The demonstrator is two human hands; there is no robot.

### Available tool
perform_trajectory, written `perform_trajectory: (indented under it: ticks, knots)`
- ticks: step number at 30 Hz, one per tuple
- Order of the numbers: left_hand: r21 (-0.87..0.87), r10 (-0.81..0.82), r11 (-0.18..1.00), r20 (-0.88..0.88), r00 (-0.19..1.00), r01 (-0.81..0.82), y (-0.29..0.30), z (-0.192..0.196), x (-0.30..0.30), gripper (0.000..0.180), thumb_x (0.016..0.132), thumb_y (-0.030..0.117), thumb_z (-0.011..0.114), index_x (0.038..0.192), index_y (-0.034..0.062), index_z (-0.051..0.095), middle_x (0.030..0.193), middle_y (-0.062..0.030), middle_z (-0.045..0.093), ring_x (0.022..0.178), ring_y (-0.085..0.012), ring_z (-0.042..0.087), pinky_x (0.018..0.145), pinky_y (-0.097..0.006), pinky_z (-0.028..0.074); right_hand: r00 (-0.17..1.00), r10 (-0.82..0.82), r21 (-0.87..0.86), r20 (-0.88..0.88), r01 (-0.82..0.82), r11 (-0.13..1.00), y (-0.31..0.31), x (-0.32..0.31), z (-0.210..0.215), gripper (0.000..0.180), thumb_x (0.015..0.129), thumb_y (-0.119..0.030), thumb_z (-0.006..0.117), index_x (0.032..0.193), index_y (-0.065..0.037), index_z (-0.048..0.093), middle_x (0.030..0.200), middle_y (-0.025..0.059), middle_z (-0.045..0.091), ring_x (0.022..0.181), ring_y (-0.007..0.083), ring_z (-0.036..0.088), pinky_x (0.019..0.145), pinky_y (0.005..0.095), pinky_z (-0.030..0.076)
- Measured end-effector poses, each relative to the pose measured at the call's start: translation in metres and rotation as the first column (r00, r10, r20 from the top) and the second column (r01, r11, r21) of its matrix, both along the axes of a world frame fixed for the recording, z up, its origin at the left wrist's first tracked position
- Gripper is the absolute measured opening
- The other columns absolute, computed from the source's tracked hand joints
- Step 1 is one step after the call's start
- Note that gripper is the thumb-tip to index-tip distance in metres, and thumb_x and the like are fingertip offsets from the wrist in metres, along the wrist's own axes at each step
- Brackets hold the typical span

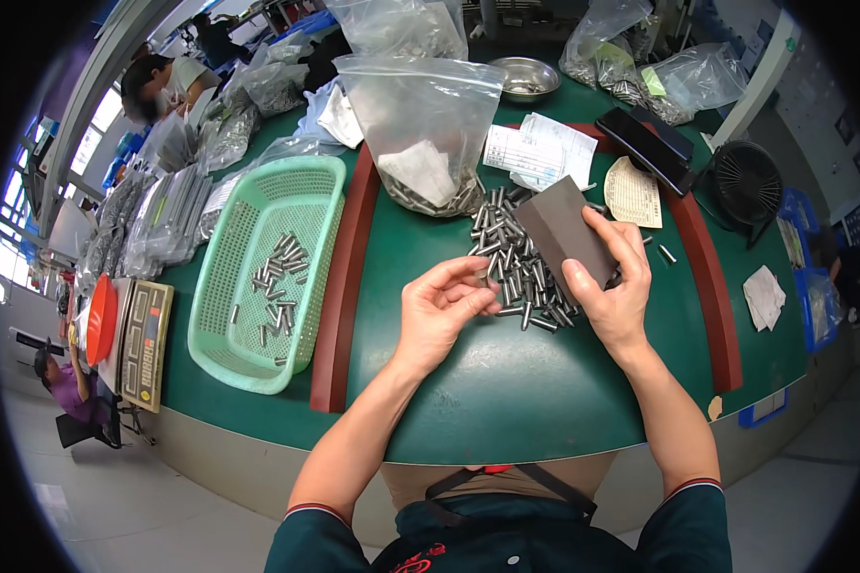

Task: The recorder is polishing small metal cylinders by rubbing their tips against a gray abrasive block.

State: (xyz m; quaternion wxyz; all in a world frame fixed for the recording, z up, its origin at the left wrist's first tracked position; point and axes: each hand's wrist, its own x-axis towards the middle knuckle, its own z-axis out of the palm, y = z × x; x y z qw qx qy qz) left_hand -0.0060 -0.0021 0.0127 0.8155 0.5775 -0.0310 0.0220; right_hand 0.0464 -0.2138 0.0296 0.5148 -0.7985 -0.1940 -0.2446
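A heap of short metal pins [518, 271] lies on the green tabletop between my two hands. My left hand [446, 304] is at the heap's left edge, its fingers curled in a pinch on a small metal pin, mostly hidden by the fingertips. Over the right side of the heap, my right hand [618, 286] grips a flat, dark brown rectangular sheet of sandpaper [566, 227] between thumb and fingers, held tilted. More pins [279, 272] lie loose inside a light green perforated plastic basket [222, 355] to the left.
Dark red strips [333, 368] border the work area on both sides. Behind the heap stand a zip bag [420, 119] of metal parts, papers [542, 145] and a steel bowl [526, 79]. A phone [645, 151] and black fan [746, 186] are right; a scale [147, 344] is left.
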Motion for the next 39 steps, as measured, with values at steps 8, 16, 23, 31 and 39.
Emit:
perform_trajectory:
  ticks: [8, 16, 23, 31, 39]
  knots:
    - [0.131, 0.025, 0.991, -0.077, 0.997, -0.015, 0.0, 0.001, -0.002, 0.021, 0.081, -0.01, 0.062, 0.098, 0.0006, 0.069, 0.087, -0.0017, 0.068, 0.082, -0.0065, 0.06, 0.071, -0.024, 0.051, 0.908, 0.362, -0.207, 0.21, -0.321, 0.924, 0.02, -0.024, 0.008, 0.066, 0.052, -0.027, 0.079, 0.113, -0.005, 0.068, 0.095, 0.011, 0.057, 0.084, 0.0266, 0.054, 0.077, 0.0379, 0.042]
    - [0.254, 0.012, 0.966, 0.154, 0.988, -0.052, -0.003, -0.005, 0.002, 0.015, 0.077, -0.002, 0.074, 0.091, -0.0018, 0.068, 0.09, -0.0038, 0.064, 0.08, -0.0099, 0.061, 0.071, -0.022, 0.049, 0.957, 0.175, -0.159, 0.229, -0.141, 0.977, 0.014, -0.011, -0.003, 0.064, 0.054, -0.025, 0.079, 0.113, -0.004, 0.067, 0.095, 0.012, 0.056, 0.082, 0.0266, 0.053, 0.077, 0.039, 0.043]
    - [0.323, -0.09, 0.946, 0.248, 0.965, 0.005, 0.001, -0.004, 0.002, 0.02, 0.081, -0.008, 0.063, 0.097, 0.0022, 0.069, 0.096, -0.0001, 0.065, 0.087, -0.0081, 0.06, 0.075, -0.024, 0.051, 0.966, 0.067, -0.187, 0.249, -0.02, 0.982, 0.013, 0.0, -0.003, 0.063, 0.054, -0.026, 0.078, 0.111, -0.003, 0.066, 0.092, 0.0126, 0.056, 0.082, 0.0274, 0.053, 0.074, 0.0393, 0.042]
    - [0.174, -0.034, 0.985, 0.19, 0.981, 0.0, 0.003, -0.007, 0.002, 0.015, 0.075, -0.009, 0.07, 0.087, -0.0001, 0.069, 0.089, -0.0028, 0.063, 0.082, -0.0089, 0.058, 0.073, -0.023, 0.048, 0.977, 0.066, -0.163, 0.202, -0.033, 0.986, 0.013, -0.001, -0.008, 0.061, 0.054, -0.025, 0.078, 0.109, -0.002, 0.067, 0.091, 0.0125, 0.057, 0.08, 0.0271, 0.054, 0.074, 0.0391, 0.042]
    - [0.175, -0.021, 0.985, 0.199, 0.98, -0.014, 0.005, -0.009, 0.003, 0.024, 0.07, -0.015, 0.067, 0.089, -0.0004, 0.068, 0.091, -0.001, 0.06, 0.084, -0.0087, 0.056, 0.076, -0.022, 0.046, 0.966, 0.026, -0.276, 0.256, 0.047, 0.96, 0.007, -0.004, 0.002, 0.064, 0.052, -0.023, 0.076, 0.111, 0.0, 0.066, 0.09, 0.012, 0.056, 0.081, 0.0252, 0.053, 0.073, 0.0365, 0.044]
